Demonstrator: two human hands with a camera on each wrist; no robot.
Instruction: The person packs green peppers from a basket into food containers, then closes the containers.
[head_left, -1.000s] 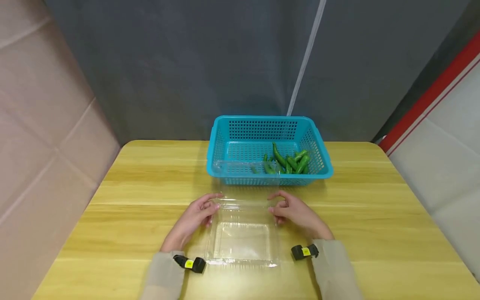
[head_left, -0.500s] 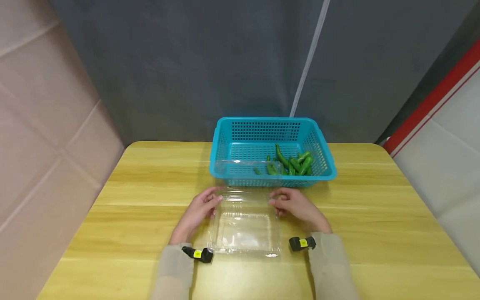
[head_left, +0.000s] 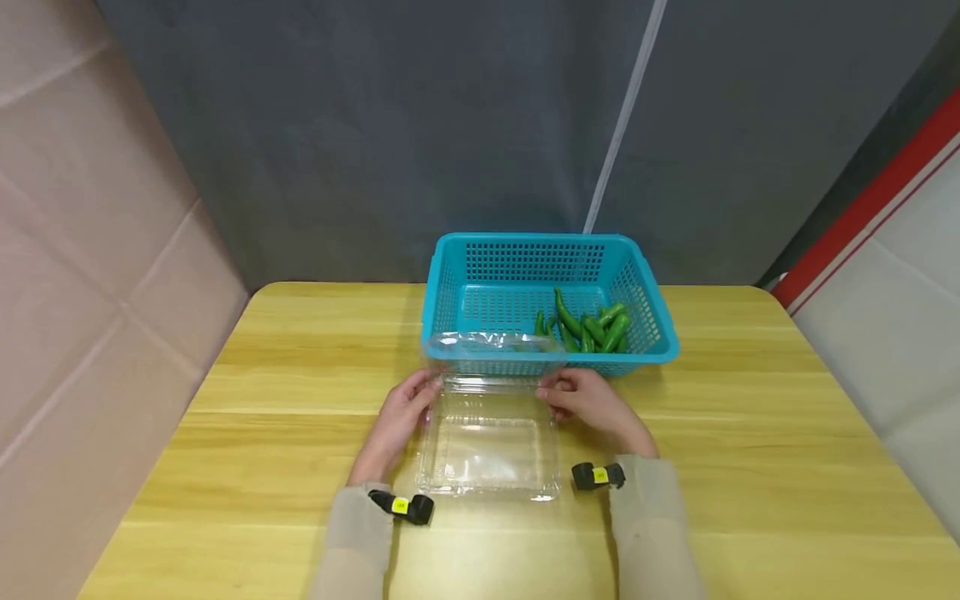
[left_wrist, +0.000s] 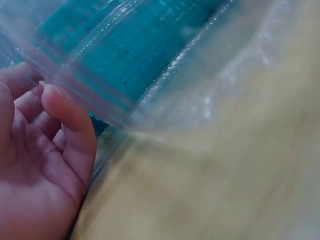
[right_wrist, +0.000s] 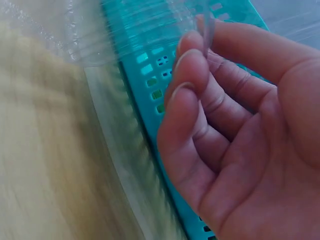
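A clear plastic clamshell box (head_left: 486,458) lies with its lid (head_left: 495,343) unfolded toward the blue basket, the lid's far edge overlapping the basket's front in the head view. My left hand (head_left: 397,421) pinches the lid's left edge near the hinge. On the opposite edge, my right hand (head_left: 596,408) pinches the plastic between thumb and fingers. The right wrist view has the clear edge passing between the fingertips of the right hand (right_wrist: 235,130). In the left wrist view the left hand's (left_wrist: 45,145) fingers curl at the blurred, see-through plastic.
Behind the box stands a blue perforated basket (head_left: 534,238), holding several green peppers (head_left: 592,331) toward its right side. The wooden table (head_left: 750,467) extends left and right of the arms. A dark grey curtain (head_left: 375,142) hangs behind the table.
Both hands and the clear box have shifted slightly away from the body, toward the basket. The lid's outline looks shorter, its far edge lower in view. The peppers stay in the basket.
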